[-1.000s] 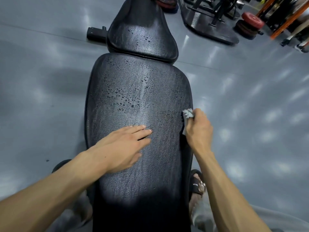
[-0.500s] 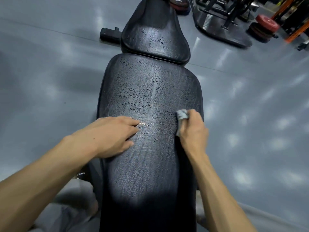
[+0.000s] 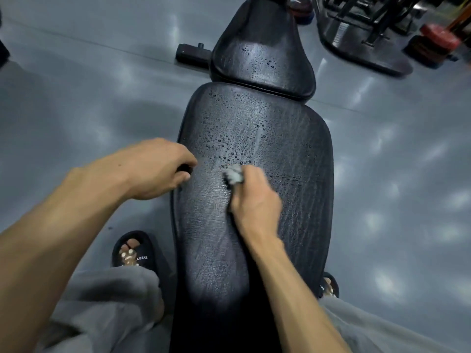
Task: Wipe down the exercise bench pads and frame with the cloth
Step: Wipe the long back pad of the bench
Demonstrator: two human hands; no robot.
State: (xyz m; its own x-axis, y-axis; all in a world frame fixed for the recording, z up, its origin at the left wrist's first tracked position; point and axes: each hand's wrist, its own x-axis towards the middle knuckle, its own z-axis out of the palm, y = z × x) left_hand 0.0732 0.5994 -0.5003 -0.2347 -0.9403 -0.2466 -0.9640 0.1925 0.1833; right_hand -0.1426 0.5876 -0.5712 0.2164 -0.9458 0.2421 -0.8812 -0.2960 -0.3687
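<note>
A: While the head view looks straight down the back pad [image 3: 254, 200], why does the left hand [image 3: 155, 169] sit at the pad's left edge?

B: Its fingers curl over the rim there, so its grip has hold of the pad. I judge that it steadies the bench against the rubbing.

A: And the right hand [image 3: 254, 202]?

B: Its grip is closed around the bunched grey cloth [image 3: 234, 174], pressing it onto the middle of the pad, just below the band of water drops [image 3: 229, 143]. Bunching gives a firm wad to push with.

A: Why start there?

B: The nearer pad looks wiped, while the drops lie beyond the cloth and on the seat pad [image 3: 262, 59]. I would say the stroke needs to go forward. The frame stub [image 3: 193, 53] is untouched.
</note>
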